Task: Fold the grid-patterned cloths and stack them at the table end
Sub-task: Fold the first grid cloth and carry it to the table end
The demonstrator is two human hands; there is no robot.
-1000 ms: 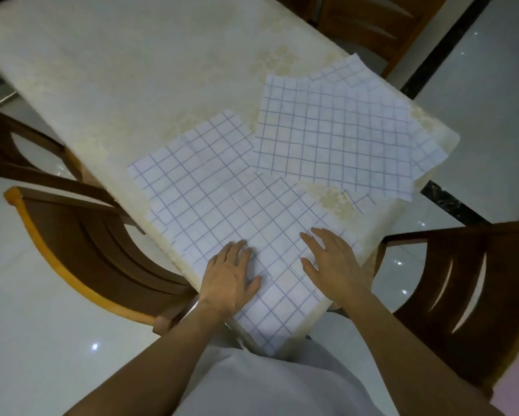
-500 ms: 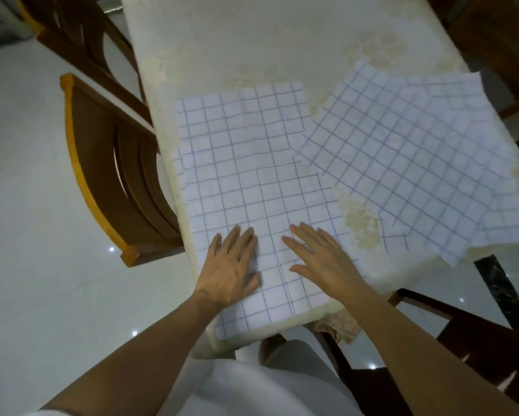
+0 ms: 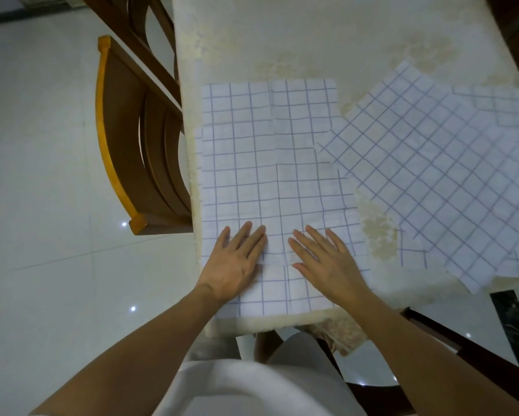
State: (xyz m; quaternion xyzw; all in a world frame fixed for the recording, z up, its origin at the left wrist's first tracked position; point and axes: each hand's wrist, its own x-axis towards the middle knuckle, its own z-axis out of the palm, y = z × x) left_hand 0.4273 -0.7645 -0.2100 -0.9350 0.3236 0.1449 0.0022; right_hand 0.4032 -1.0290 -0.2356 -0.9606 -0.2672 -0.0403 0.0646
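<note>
**Op A:** Hands, quick?

**Op B:** On my feed both lie flat. L hand (image 3: 237, 259) & R hand (image 3: 327, 261) are palms down, fingers straight & a bit spread. They press on the near cloth (image 3: 267, 160) and pinch nothing. They sit side by side, one each side of its centre crease, at the end closest to the person.

**Op A:** Cloth pos?

**Op B:** It's spread open, white w/ blue grid, fold creases showing. It lies on the near L corner of the table (image 3: 297, 40), its L edge along the table's L edge and its near edge just short of the front edge.

**Op A:** Others?

**Op B:** 2nd cloth (image 3: 432, 175) is to the R, turned diagonal. Its L corner overlaps the near cloth's R side, and I can't tell which lies on top. Its lower R corner sticks out past the table front. A 3rd cloth (image 3: 498, 106) lies at far R, partly under the 2nd and cut off by the frame.

**Op A:** Surface, room?

**Op B:** The table cover is cream w/ faint gold floral patches. The floor (image 3: 42, 205) is glossy white tile w/ light spots, plus a dark strip (image 3: 510, 319) at R. A wooden chair (image 3: 123, 139) w/ an orange-toned rim sits tight against the table's L side. A darker chair (image 3: 462, 349) is at bottom R. A white garment (image 3: 252, 385) fills bottom centre.
</note>
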